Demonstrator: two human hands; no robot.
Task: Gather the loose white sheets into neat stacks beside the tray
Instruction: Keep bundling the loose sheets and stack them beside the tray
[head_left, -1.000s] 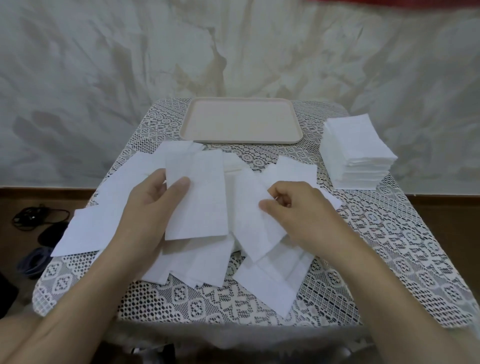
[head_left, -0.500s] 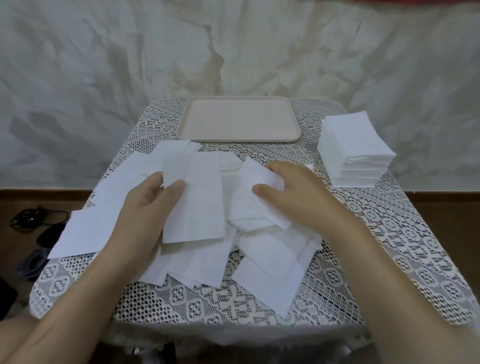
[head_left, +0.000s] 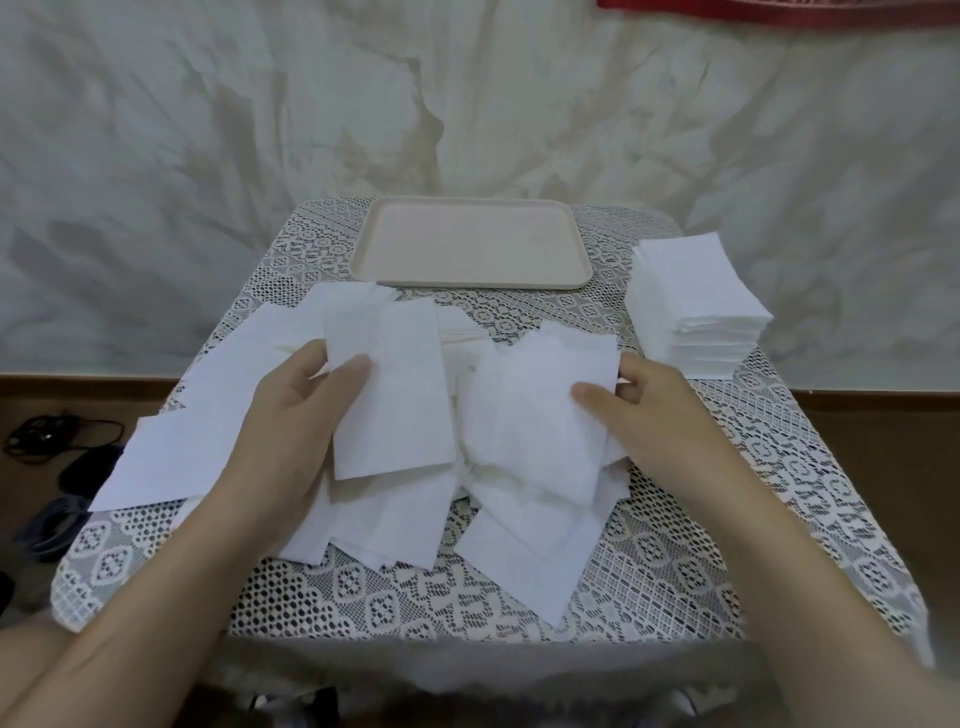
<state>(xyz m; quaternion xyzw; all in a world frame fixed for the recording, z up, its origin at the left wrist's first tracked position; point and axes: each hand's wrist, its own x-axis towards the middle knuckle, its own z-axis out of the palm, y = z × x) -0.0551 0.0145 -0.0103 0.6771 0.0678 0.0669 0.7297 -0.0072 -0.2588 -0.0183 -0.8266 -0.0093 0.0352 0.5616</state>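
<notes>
Pinching one white sheet (head_left: 395, 395) at centre frame with left hand (head_left: 291, 410), thumb on top. Gripping a crumpled sheet (head_left: 530, 415) just right of centre with right hand (head_left: 654, 410). Noting loose sheets (head_left: 208, 415) lying scattered beneath across mid-frame, and a neat stack (head_left: 696, 296) sitting right of the tray (head_left: 467, 244) at upper centre.

Pinches 1 flat sheet (head_left: 395, 395) in the left hand (head_left: 291, 421), thumb on top; grips 1 rumpled sheet (head_left: 530, 405) in the right hand (head_left: 660, 421); reaches forward with 2 bare forearms.
</notes>
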